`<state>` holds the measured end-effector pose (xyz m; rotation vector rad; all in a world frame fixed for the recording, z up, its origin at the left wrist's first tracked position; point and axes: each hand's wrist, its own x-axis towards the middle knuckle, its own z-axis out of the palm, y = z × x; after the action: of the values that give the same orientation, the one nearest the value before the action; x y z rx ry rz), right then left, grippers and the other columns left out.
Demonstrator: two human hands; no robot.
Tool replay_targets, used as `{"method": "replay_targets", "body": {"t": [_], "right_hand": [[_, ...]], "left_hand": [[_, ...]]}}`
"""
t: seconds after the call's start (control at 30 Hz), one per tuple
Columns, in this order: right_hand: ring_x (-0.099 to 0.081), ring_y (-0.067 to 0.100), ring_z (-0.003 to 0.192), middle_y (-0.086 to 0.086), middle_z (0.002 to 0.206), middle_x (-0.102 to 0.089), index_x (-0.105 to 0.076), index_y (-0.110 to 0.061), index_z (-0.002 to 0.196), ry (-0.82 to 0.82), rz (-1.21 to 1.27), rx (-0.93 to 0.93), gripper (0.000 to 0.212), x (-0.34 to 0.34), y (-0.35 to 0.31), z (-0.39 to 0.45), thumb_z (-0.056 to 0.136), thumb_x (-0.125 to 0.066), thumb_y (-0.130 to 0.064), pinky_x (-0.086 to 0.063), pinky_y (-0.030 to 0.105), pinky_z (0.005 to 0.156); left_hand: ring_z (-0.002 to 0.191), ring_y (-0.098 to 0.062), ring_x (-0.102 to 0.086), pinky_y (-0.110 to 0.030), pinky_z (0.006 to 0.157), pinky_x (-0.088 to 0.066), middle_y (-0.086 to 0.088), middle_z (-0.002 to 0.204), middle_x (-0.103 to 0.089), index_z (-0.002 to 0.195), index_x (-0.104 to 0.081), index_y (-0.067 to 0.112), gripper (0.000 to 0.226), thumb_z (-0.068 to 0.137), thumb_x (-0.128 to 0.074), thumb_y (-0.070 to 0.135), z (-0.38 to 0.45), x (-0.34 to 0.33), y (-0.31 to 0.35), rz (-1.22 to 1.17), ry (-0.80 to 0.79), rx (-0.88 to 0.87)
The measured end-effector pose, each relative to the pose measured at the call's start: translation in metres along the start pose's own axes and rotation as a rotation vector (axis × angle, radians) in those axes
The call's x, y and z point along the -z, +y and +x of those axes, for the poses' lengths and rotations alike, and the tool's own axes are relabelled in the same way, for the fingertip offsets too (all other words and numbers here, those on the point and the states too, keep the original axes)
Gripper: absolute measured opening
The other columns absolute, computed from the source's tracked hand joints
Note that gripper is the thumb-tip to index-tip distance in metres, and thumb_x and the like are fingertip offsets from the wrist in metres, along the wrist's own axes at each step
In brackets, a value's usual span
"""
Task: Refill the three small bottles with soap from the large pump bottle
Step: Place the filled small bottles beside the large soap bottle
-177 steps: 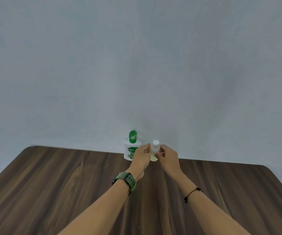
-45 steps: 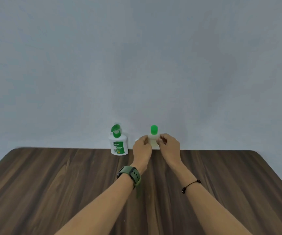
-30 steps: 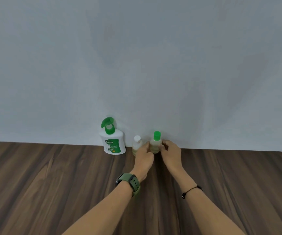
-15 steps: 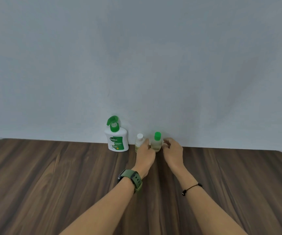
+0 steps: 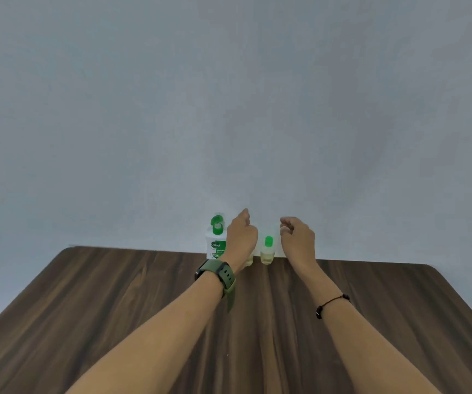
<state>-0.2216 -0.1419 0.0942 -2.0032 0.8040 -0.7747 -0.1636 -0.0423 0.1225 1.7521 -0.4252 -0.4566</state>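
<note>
At the far edge of the table [image 5: 144, 308], a green-capped small bottle [image 5: 267, 251] stands between the left hand [image 5: 242, 237] and right hand [image 5: 297, 237], both loosely curled, empty; the pump bottle [image 5: 216, 241] stands left.

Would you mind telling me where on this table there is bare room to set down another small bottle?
The table shows bare wood left of the left forearm, between both forearms, and right of the right forearm. The back edge is crowded: pump bottle, a small bottle half hidden behind the left hand, and the green-capped bottle beside the right hand.
</note>
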Motion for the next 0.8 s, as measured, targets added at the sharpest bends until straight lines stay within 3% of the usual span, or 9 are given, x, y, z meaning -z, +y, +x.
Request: {"method": "replay_targets", "body": {"t": [0.17,0.3,0.4,0.47,0.53,0.6,0.67,0.73,0.8], "right_hand": [[-0.055,0.022,0.113,0.012,0.123,-0.061,-0.057,-0.002,0.122,-0.009,0.03,0.106,0.032,0.036,-0.046,-0.038,0.094,-0.041,-0.002,-0.037,0.02,0.094],[-0.056,0.022,0.112,0.012,0.122,-0.062,-0.058,-0.002,0.121,-0.023,0.064,0.173,0.031,0.058,-0.075,-0.069,0.094,-0.041,-0.004,-0.037,0.019,0.091],[-0.056,0.021,0.113,0.011,0.122,-0.062,-0.058,-0.003,0.121,-0.045,0.101,0.215,0.031,0.071,-0.089,-0.096,0.095,-0.041,-0.005,-0.04,0.023,0.096],[-0.056,0.021,0.112,0.011,0.122,-0.062,-0.058,-0.003,0.12,-0.077,0.115,0.241,0.031,0.076,-0.094,-0.116,0.094,-0.042,-0.004,-0.04,0.022,0.095],[-0.056,0.02,0.112,0.01,0.122,-0.061,-0.058,-0.003,0.12,-0.115,0.134,0.25,0.031,0.078,-0.097,-0.135,0.094,-0.042,-0.004,-0.039,0.019,0.091],[-0.056,0.02,0.111,0.011,0.121,-0.062,-0.059,-0.003,0.119,-0.149,0.148,0.248,0.031,0.077,-0.097,-0.153,0.094,-0.041,-0.003,-0.039,0.019,0.09],[-0.056,0.02,0.111,0.011,0.121,-0.062,-0.059,-0.003,0.119,-0.188,0.161,0.247,0.032,0.073,-0.096,-0.171,0.093,-0.04,-0.002,-0.042,0.024,0.094],[-0.056,0.02,0.112,0.01,0.122,-0.061,-0.058,-0.004,0.12,-0.235,0.159,0.242,0.032,0.066,-0.091,-0.187,0.094,-0.04,-0.003,-0.044,0.031,0.099],[-0.055,0.019,0.114,0.01,0.123,-0.061,-0.057,-0.004,0.122,-0.28,0.151,0.234,0.032,0.055,-0.083,-0.201,0.095,-0.04,-0.004,-0.042,0.026,0.098]], "left_hand": [[0.134,-0.022,-0.035,-0.028,0.11,-0.027,-0.009,0.144,-0.039,0.138,-0.034,0.003,0.049,0.09,-0.031,-0.007,-0.059,0.026,0.041,-0.023,0.061,-0.116],[0.116,-0.021,-0.044,-0.025,0.096,-0.032,0.005,0.111,-0.055,0.101,-0.055,0.018,0.04,0.086,-0.03,-0.009,-0.102,0.044,0.054,-0.018,0.138,-0.175],[0.128,-0.019,-0.041,-0.031,0.108,-0.033,-0.006,0.135,-0.046,0.136,-0.037,0.004,0.05,0.087,-0.031,-0.008,-0.135,0.051,0.053,-0.048,0.174,-0.193],[0.104,-0.011,-0.05,-0.026,0.091,-0.04,0.005,0.109,-0.052,0.111,-0.055,0.014,0.042,0.086,-0.03,-0.008,-0.153,0.055,0.045,-0.072,0.199,-0.193],[0.079,-0.005,-0.041,-0.017,0.07,-0.033,0.015,0.082,-0.041,0.074,-0.042,0.032,0.045,0.084,-0.029,-0.01,-0.171,0.06,0.036,-0.085,0.239,-0.164],[0.092,-0.009,-0.048,-0.022,0.081,-0.04,0.013,0.095,-0.048,0.09,-0.053,0.027,0.043,0.086,-0.029,-0.009,-0.188,0.065,0.022,-0.085,0.238,-0.138],[0.125,-0.018,-0.042,-0.034,0.109,-0.034,-0.001,0.131,-0.046,0.134,-0.04,0.008,0.048,0.089,-0.031,-0.007,-0.204,0.072,0.005,-0.082,0.251,-0.105],[0.136,-0.019,-0.033,-0.033,0.114,-0.025,-0.008,0.147,-0.033,0.143,-0.024,0.005,0.054,0.091,-0.031,-0.006,-0.22,0.079,-0.013,-0.091,0.265,-0.063],[0.137,-0.019,-0.031,-0.03,0.114,-0.024,-0.009,0.149,-0.031,0.143,-0.022,0.006,0.055,0.091,-0.03,-0.007,-0.235,0.087,-0.032,-0.092,0.28,-0.027]]}}
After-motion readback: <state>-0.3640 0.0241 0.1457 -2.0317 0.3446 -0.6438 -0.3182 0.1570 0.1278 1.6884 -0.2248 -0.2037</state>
